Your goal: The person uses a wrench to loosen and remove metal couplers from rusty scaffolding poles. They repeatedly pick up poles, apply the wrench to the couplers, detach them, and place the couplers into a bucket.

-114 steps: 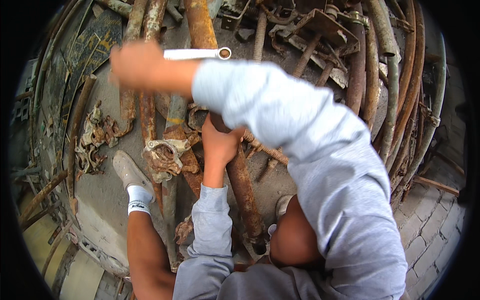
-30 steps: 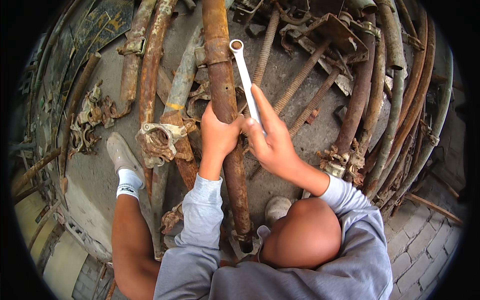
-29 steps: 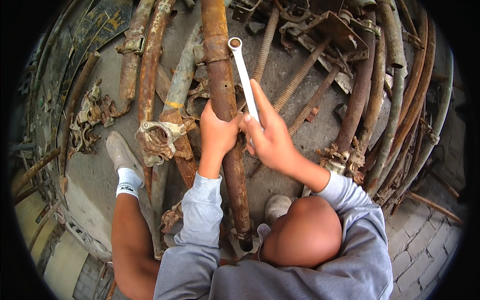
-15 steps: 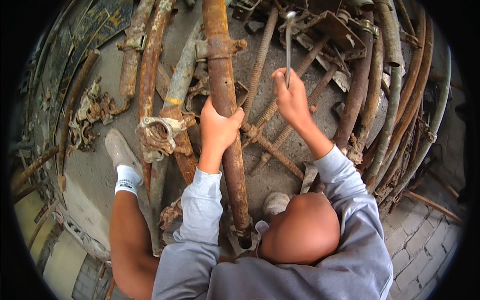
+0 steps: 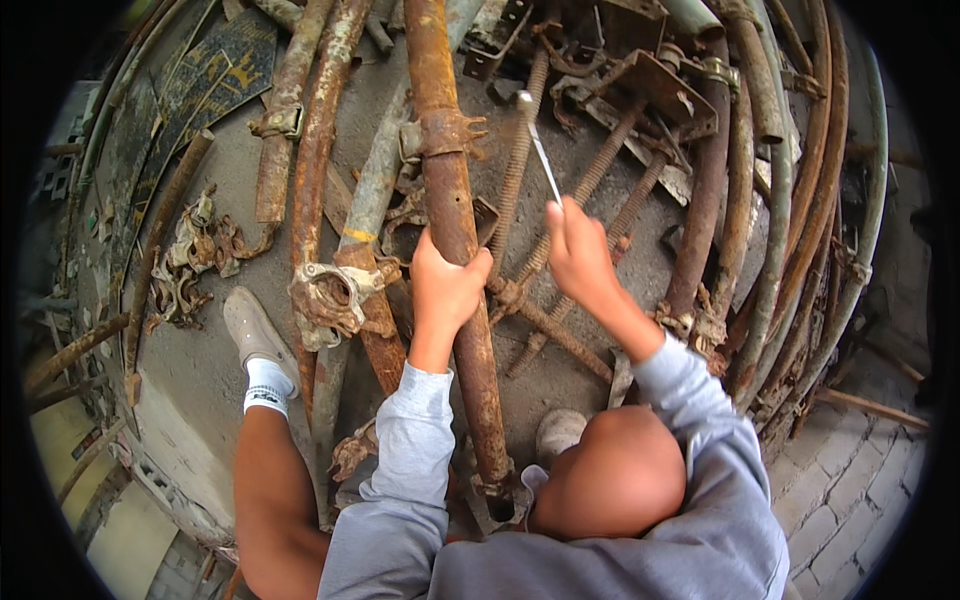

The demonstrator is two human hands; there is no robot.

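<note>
My left hand (image 5: 447,287) is wrapped round a long rusty steel pipe (image 5: 482,385), which slants from the top of the view down towards my knees. A rusty clamp (image 5: 442,132) encircles this pipe above my hand, its bolt end sticking out on the right. In my right hand (image 5: 582,255) is a slim silver wrench (image 5: 543,150), closed in the fingers. It points up and to the left, its tip apart from the pipe and clamp. Just left of my left hand, a corroded coupler (image 5: 333,297) sits on other pipes.
Threaded rods (image 5: 606,150) with a plate cross the ground to the right. Curved pipes (image 5: 830,200) are heaped beyond them. Loose couplers (image 5: 205,245) lie at the left, near my shoe (image 5: 258,325). Paving bricks (image 5: 850,500) show at lower right.
My right hand has moved slightly down, and the wrench has tilted left, its tip now nearer the clamp. My left hand keeps its grip on the pipe. The whole view has shifted a little.
</note>
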